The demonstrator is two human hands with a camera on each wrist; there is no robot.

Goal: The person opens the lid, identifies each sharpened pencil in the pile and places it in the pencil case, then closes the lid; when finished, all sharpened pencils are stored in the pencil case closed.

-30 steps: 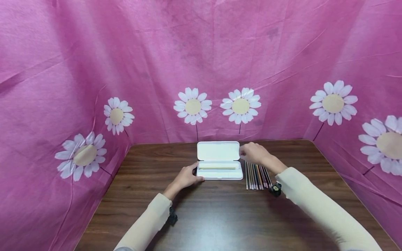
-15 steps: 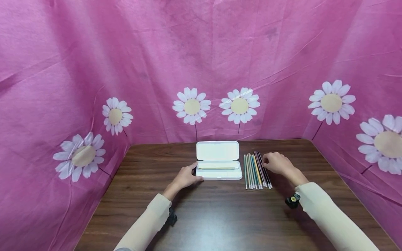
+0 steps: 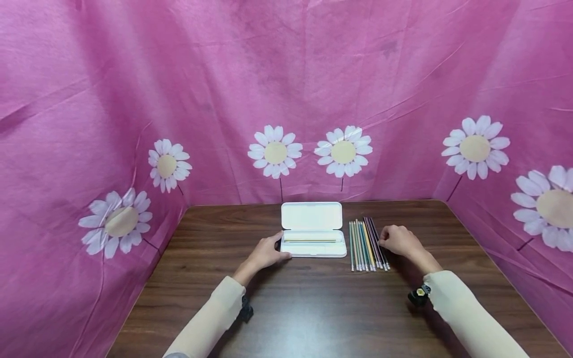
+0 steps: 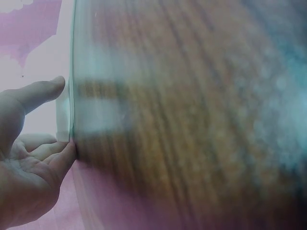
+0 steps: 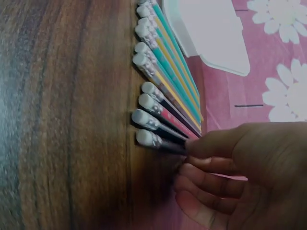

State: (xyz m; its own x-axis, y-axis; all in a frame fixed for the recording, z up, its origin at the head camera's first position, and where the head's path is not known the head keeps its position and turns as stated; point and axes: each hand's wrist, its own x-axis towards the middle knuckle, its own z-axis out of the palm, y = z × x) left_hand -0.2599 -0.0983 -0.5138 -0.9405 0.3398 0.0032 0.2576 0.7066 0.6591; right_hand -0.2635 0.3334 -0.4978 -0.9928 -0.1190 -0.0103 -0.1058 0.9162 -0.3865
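Observation:
An open white pencil case (image 3: pixel 312 250) lies on the table, its lid tipped back and a few pencils (image 3: pixel 309 240) inside. My left hand (image 3: pixel 264 252) holds its left end, thumb by the front corner and fingers at the side. Right of the case, several pencils (image 3: pixel 360 246) lie side by side, eraser ends toward me, in green, yellow and dark colours. My right hand (image 3: pixel 401 240) is at the right end of this row. In the right wrist view, its thumb and fingers pinch the outermost black pencil (image 5: pixel 165 146), whose far part the hand hides.
The dark wood-grain table (image 3: pixel 304 303) reaches back to a pink cloth (image 3: pixel 304 99) printed with white daisies, which hangs behind and along both sides. A black wrist camera (image 3: pixel 419 295) sits under the right sleeve.
My right hand has moved from beside the case's lid, over the row, to the right side of the pencils, uncovering them. My left hand has stayed at the case.

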